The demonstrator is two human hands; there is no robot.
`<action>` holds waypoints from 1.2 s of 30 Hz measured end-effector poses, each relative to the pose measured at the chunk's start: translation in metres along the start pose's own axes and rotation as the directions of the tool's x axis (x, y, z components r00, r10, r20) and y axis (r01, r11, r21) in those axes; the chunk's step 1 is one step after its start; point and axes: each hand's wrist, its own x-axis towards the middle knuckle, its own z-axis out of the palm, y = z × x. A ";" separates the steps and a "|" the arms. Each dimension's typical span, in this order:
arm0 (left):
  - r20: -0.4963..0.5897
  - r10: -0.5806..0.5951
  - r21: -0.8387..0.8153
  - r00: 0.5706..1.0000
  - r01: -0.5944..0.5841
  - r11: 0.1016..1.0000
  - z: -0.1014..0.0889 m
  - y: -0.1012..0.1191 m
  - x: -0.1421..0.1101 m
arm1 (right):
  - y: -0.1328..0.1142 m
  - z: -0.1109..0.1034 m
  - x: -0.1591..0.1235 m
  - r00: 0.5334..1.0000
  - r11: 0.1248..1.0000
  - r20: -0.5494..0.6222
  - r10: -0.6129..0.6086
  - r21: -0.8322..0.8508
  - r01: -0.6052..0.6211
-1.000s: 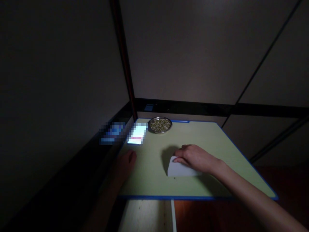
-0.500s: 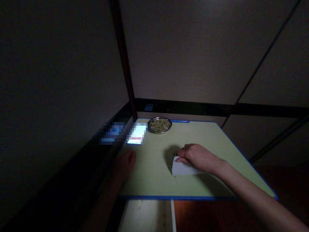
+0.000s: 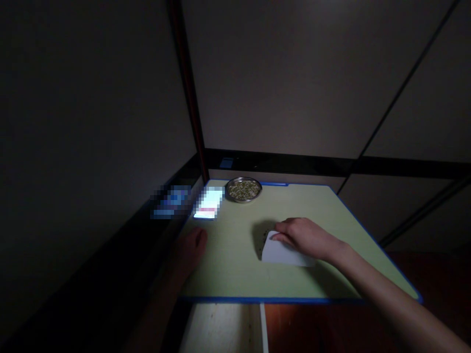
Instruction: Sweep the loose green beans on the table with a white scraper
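Observation:
My right hand point(image 3: 302, 236) is closed on the upper edge of a white scraper point(image 3: 285, 255), a flat sheet with a rounded corner. The scraper stands tilted, its long straight lower edge close to the tabletop point(image 3: 228, 260). Small dark specks point(image 3: 264, 237) lie along its left side, partly in shadow. At the left edge of the table, my left hand point(image 3: 193, 247) rests in a loose fist, dim, with nothing visible in it. Farther back sits a round metal dish point(image 3: 243, 200) holding many small green and whitish bits, apart from both hands.
A lit phone point(image 3: 209, 203), its screen blurred out, lies left of the dish. Dark glossy trim and wall panels border the table's left and far sides. An open drawer point(image 3: 224, 326) juts out below the blue front edge point(image 3: 294, 300).
My right hand has moved the scraper slightly right, then a little up and back. Dark specks now show at its left, and the speck in front of it is no longer visible. My left hand stays put.

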 end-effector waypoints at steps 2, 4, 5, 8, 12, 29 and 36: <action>-0.007 -0.001 -0.004 1.000 0.001 1.000 0.001 0.000 0.000 | 0.000 0.003 -0.001 0.999 0.998 0.010 0.044 0.035 -0.045; -0.011 -0.002 -0.012 1.000 0.002 1.000 0.001 -0.001 -0.001 | 0.001 0.009 -0.001 0.998 0.997 0.019 0.062 0.054 -0.063; -0.007 -0.002 -0.018 1.000 0.002 1.000 0.000 -0.001 -0.001 | 0.001 0.013 0.000 0.998 0.996 0.018 0.068 0.052 -0.069; 0.014 -0.006 -0.025 1.000 0.007 1.000 -0.001 0.000 -0.001 | 0.002 0.024 0.004 0.995 0.995 0.015 0.094 0.020 -0.095; 0.005 0.005 -0.023 1.000 -0.005 1.000 -0.002 0.001 -0.001 | -0.003 0.035 0.013 0.994 0.994 0.016 0.112 -0.016 -0.112; -0.024 -0.013 -0.008 1.000 0.013 1.000 0.003 -0.004 -0.001 | -0.037 0.055 0.043 0.986 0.986 -0.018 0.163 -0.027 -0.163; -0.062 0.004 -0.042 0.998 -0.007 0.999 0.003 -0.005 -0.002 | -0.050 0.061 0.055 0.986 0.986 -0.034 0.165 0.027 -0.164</action>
